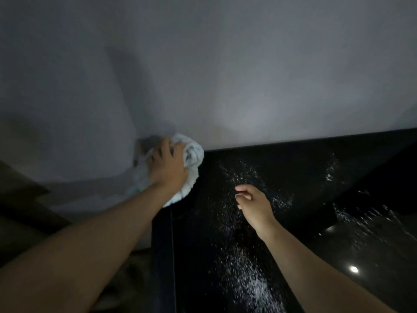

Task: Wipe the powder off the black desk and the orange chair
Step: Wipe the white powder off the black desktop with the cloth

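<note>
Left grip (pixel 168 166) clutching cloth (pixel 193 152), powder (pixel 255 286) to right

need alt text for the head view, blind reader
A person's left hand grips a bunched pale blue cloth at the far left corner of a black desk against a grey wall. White powder streaks the desk; the empty right hand reaches over it.

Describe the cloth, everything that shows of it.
The cloth is pale blue-white with a fluffy, towel-like pile. It is bunched into a loose wad with folds at the top, not spread flat. The left hand grips it from above, fingers curled into the folds and covering its middle. It sits at the far left corner of the black desk, close against the grey wall. Its left part lies in shadow past the desk's edge, and its lower hem shows below the wrist.
</note>
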Demonstrator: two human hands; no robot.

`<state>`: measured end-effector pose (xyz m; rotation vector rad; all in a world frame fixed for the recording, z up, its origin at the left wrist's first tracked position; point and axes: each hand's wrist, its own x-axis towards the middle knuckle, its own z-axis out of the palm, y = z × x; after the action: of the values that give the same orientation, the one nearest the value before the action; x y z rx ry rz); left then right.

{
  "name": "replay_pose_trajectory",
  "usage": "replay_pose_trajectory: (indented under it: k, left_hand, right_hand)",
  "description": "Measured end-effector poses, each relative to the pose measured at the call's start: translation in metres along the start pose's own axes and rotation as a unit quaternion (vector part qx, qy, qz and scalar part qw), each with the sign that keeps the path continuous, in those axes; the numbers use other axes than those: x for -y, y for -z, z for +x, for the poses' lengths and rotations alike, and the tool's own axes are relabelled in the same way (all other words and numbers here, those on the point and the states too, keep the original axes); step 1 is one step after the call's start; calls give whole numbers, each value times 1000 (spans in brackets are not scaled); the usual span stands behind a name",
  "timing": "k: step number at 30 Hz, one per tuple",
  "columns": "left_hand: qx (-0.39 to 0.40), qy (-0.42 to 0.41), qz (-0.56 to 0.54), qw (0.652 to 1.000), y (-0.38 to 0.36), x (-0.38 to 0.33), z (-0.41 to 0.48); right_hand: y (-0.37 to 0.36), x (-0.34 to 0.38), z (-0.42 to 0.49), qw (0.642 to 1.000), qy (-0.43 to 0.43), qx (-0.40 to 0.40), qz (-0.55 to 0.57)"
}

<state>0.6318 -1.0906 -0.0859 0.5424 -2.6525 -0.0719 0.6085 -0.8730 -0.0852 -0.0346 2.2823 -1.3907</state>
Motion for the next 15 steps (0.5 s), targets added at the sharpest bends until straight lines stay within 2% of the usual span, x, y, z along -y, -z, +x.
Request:
replay_pose_trajectory:
  k: [1, 3, 5, 7, 10, 12, 15]
  left_hand:
    - [49, 8, 13, 999, -11, 6, 16]
    - [199, 45, 6, 979, -36, 18, 31]
    - [275, 64, -5, 959, -56, 23, 27]
    - [271, 78, -4, 960, -64, 19, 19]
    - [241, 76, 3, 968, -54, 6, 12]
    - [219, 30, -3, 975, -48, -2, -1]
    - [193, -83, -54, 976, -40, -22, -38]
  right_hand:
    - [1, 1, 10, 1000, 7, -10, -6]
    - [5, 2, 30, 998, 31, -31, -42]
    - [13, 0, 47, 992, 57, -45, -100]
    - [22, -2, 61, 977, 83, -63, -187]
    - [38, 1, 77, 925, 97, -92, -355]
    - [51, 1, 90, 898, 62, -87, -427]
    - [60, -7, 105, 905, -8, -28, -423]
